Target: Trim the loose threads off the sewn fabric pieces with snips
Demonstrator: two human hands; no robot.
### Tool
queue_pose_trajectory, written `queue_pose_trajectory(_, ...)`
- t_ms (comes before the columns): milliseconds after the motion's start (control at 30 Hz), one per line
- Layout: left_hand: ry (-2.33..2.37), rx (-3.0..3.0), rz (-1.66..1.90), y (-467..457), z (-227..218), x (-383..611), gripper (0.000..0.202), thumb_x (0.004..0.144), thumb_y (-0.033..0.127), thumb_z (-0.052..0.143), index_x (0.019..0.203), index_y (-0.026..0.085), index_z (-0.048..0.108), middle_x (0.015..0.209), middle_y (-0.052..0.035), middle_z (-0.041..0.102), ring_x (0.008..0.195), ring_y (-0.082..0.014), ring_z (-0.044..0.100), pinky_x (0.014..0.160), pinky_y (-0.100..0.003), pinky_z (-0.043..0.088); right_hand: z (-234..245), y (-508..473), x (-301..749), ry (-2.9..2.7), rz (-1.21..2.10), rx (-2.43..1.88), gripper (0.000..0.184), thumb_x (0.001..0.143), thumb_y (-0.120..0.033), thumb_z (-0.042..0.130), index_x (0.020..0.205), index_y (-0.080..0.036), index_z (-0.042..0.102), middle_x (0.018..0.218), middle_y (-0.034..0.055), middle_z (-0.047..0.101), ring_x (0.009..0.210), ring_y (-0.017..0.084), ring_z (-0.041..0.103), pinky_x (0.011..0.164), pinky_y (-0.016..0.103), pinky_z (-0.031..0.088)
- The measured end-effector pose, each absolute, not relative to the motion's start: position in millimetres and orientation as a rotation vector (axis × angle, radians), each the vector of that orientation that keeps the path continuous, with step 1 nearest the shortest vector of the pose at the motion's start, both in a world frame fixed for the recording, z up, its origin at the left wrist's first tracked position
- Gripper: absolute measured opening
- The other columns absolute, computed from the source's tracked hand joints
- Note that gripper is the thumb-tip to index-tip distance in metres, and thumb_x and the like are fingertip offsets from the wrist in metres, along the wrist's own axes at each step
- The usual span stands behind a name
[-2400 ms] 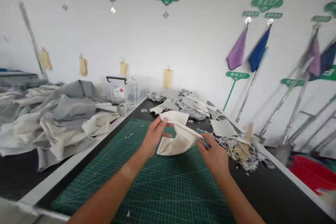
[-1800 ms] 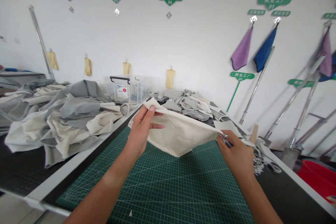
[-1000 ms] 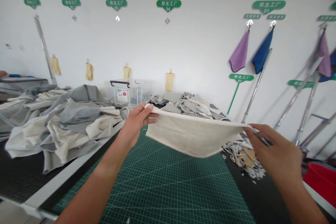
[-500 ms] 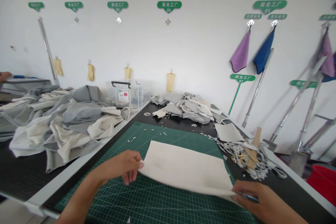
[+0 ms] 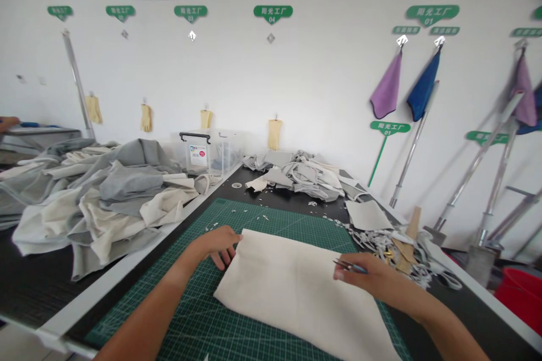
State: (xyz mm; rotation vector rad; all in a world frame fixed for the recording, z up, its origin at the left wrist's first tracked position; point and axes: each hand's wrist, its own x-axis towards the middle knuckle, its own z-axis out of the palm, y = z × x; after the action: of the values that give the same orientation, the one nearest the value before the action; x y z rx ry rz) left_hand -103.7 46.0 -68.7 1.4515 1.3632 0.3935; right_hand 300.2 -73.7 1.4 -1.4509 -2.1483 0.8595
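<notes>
A cream cloth (image 5: pixel 296 287) lies spread flat on the green cutting mat (image 5: pixel 190 316). My left hand (image 5: pixel 218 243) rests at the cloth's far left corner, fingers curled down onto its edge. My right hand (image 5: pixel 370 280) lies on the cloth's right side, closed round a small pair of snips (image 5: pixel 349 264) whose thin blades point left.
A heap of grey and cream fabric (image 5: pixel 97 197) covers the table to the left. A clear storage box (image 5: pixel 203 152) and more folded pieces (image 5: pixel 296 172) sit at the back. Cut scraps (image 5: pixel 398 242) pile up to the right. A red tub (image 5: pixel 519 293) stands at the far right.
The cloth was held up and stretched in the air between both hands, then lowered onto the mat. Now it lies flat and my right hand has moved onto its top.
</notes>
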Motion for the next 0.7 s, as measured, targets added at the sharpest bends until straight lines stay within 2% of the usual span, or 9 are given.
queue_pose_trajectory(67,1.379,1.415,0.44,64.4,-71.6,-95.9,0.055,0.067,0.066,0.071,0.082,0.013,0.066,0.083,-0.0185,0.074,0.065,-0.0305,0.071,0.058,-0.044,0.059,-0.6,-58.2,280.3,-2.119,0.861,-1.424,0.043,0.092,-0.058,0.057,0.08,-0.02,0.074,0.075,0.0001,0.065,0.073,0.017,0.056,0.065,0.024,0.042)
queue_pose_trajectory(133,1.394,1.38,0.504,82.6,-76.8,-88.9,0.052,0.065,0.062,0.074,0.078,0.012,0.067,0.08,-0.0174,0.073,0.066,-0.0303,0.071,0.062,-0.045,0.059,-7.9,-42.5,261.6,-2.092,0.902,-1.4,0.041,0.091,-0.056,0.058,0.084,-0.019,0.076,0.071,-0.0012,0.06,0.066,0.013,0.049,0.058,0.022,0.036)
queue_pose_trajectory(267,1.401,1.304,0.681,114.2,-91.3,-75.8,0.042,0.062,0.049,0.08,0.072,0.012,0.065,0.075,-0.0144,0.071,0.066,-0.0269,0.069,0.065,-0.041,0.057,-29.9,-8.3,226.7,-2.046,0.953,-1.367,0.038,0.089,-0.051,0.06,0.085,-0.018,0.078,0.069,-0.0006,0.058,0.062,0.012,0.045,0.054,0.022,0.032)
queue_pose_trajectory(367,1.356,1.32,0.84,127.4,-102.7,-67.5,0.035,0.064,0.041,0.079,0.081,0.014,0.065,0.075,-0.0086,0.07,0.069,-0.0221,0.068,0.067,-0.034,0.055,-49.2,20.0,203.0,-2.042,0.926,-1.372,0.036,0.088,-0.049,0.061,0.084,-0.018,0.079,0.066,-0.0008,0.057,0.062,0.013,0.047,0.055,0.023,0.031)
queue_pose_trajectory(500,1.255,1.386,1.027,128.5,-116.2,-63.4,0.037,0.065,0.03,0.076,0.097,0.016,0.065,0.078,-0.0031,0.068,0.075,-0.0184,0.066,0.069,-0.028,0.05,-74.6,55.7,174.7,-2.004,0.83,-1.423,0.034,0.086,-0.046,0.061,0.081,-0.017,0.078,0.061,-0.0022,0.056,0.058,0.012,0.046,0.056,0.023,0.03)
queue_pose_trajectory(567,1.182,1.432,1.084,124.9,-121.5,-63.4,0.037,0.064,0.025,0.073,0.099,0.016,0.066,0.083,-0.0029,0.069,0.078,-0.0175,0.065,0.07,-0.026,0.048,-85.0,69.1,161.4,-1.946,0.71,-1.427,0.031,0.086,-0.044,0.061,0.079,-0.018,0.075,0.066,-0.0015,0.061,0.064,0.014,0.052,0.06,0.023,0.034)
queue_pose_trajectory(700,1.144,1.472,1.218,118.1,-126.3,-60.9,0.032,0.065,0.025,0.073,0.094,0.016,0.063,0.081,-0.0026,0.069,0.074,-0.0169,0.064,0.067,-0.026,0.046,-101.6,82.4,138.9,-1.831,0.576,-1.436,0.027,0.091,-0.041,0.054,0.097,-0.022,0.073,0.094,0.0021,0.072,0.086,0.019,0.061,0.076,0.027,0.042)
